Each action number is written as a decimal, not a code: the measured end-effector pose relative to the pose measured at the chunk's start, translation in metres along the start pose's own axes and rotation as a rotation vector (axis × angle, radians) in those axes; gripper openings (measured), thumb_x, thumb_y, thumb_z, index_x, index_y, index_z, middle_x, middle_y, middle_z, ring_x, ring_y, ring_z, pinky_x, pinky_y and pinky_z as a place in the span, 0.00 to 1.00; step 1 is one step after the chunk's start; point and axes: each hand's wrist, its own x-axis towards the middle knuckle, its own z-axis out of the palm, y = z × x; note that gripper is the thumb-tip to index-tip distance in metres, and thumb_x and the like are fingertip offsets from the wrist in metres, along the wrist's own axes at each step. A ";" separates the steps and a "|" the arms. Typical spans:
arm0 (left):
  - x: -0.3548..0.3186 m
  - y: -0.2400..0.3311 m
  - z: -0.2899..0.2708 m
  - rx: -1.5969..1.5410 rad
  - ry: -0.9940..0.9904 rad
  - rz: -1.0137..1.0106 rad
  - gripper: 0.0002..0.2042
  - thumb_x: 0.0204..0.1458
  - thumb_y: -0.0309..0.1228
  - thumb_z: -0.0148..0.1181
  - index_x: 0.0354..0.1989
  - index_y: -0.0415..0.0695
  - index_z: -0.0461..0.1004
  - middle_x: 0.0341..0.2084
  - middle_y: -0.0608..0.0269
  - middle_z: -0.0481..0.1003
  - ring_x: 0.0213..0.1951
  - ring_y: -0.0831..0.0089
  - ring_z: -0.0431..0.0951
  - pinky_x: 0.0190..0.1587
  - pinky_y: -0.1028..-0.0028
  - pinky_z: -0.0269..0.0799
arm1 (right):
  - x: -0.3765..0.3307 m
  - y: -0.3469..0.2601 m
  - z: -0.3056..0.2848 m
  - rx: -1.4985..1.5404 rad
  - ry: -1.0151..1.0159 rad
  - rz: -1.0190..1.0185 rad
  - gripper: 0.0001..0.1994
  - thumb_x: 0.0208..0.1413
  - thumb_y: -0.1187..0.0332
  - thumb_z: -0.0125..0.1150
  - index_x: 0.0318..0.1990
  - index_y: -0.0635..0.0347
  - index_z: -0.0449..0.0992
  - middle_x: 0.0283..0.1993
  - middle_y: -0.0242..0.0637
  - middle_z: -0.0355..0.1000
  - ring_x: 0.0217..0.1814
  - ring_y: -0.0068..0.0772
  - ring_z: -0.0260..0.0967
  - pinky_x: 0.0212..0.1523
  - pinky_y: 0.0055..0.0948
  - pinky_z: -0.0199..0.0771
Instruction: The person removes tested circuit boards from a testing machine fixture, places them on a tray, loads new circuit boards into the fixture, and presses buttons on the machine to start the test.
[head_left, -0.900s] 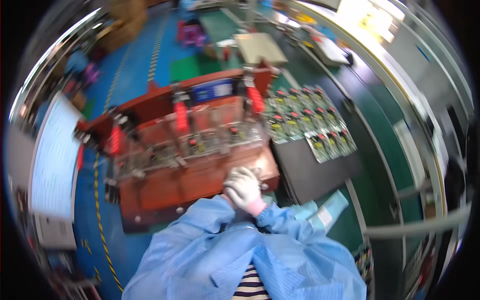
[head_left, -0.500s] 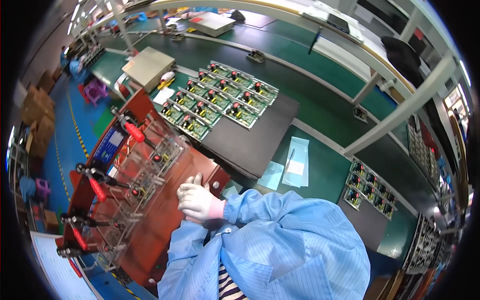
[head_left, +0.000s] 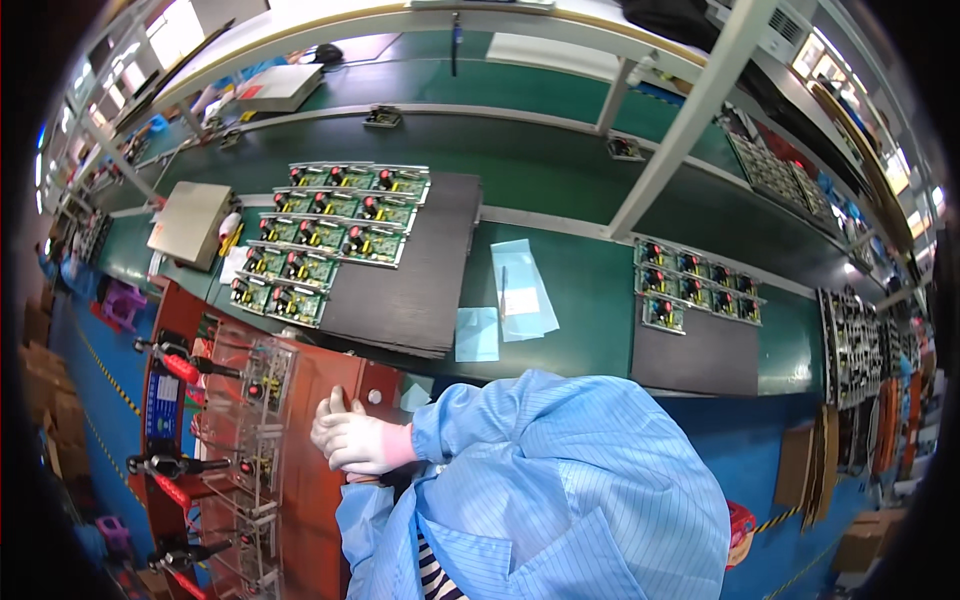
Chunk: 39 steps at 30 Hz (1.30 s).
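My right hand [head_left: 352,442], in a white glove with a pink cuff, lies across my left hand. Its fingers rest loosely over it and hold no object that I can see. Most of my left hand is hidden; only a strip of its wrist [head_left: 362,479] shows below the glove. Both hands are above the front of a reddish-brown test fixture [head_left: 322,375]. Black toggle clamps with red handles [head_left: 180,368] line the fixture, beside clear plastic plates [head_left: 262,425]. Circuit boards [head_left: 262,392] sit under the plastic.
Several green circuit boards [head_left: 365,243] stand in rows on a dark mat stack [head_left: 400,290] beyond the fixture. Pale blue sheets [head_left: 478,335] with a pen lie on the green bench [head_left: 590,330]. More boards [head_left: 695,280] are at the right. A metal post [head_left: 690,120] rises behind.
My view has turned right, so the bench and fixture appear shifted left and rotated. My hands stay together above the fixture, the right over the left.
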 end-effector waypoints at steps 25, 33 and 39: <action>0.001 -0.006 -0.011 -0.237 0.160 0.137 0.17 0.64 0.42 0.52 0.56 0.50 0.78 0.51 0.55 0.76 0.53 0.54 0.76 0.54 0.55 0.71 | -0.216 0.079 -0.154 -0.251 0.432 1.192 0.14 0.63 0.63 0.51 0.52 0.50 0.77 0.49 0.44 0.76 0.55 0.52 0.72 0.57 0.47 0.71; 0.002 -0.005 -0.006 -0.178 0.194 0.152 0.16 0.64 0.42 0.53 0.55 0.50 0.78 0.50 0.58 0.77 0.52 0.55 0.76 0.52 0.54 0.72 | -0.257 0.080 -0.148 -0.328 0.454 1.402 0.14 0.64 0.59 0.49 0.51 0.47 0.77 0.50 0.42 0.77 0.56 0.50 0.73 0.58 0.47 0.72; 0.003 -0.005 -0.003 -0.121 0.217 0.153 0.16 0.62 0.42 0.55 0.54 0.52 0.78 0.48 0.57 0.77 0.51 0.55 0.77 0.50 0.54 0.73 | -0.242 0.092 -0.140 -0.252 0.435 1.364 0.14 0.64 0.58 0.51 0.52 0.49 0.77 0.51 0.45 0.76 0.56 0.53 0.73 0.59 0.46 0.72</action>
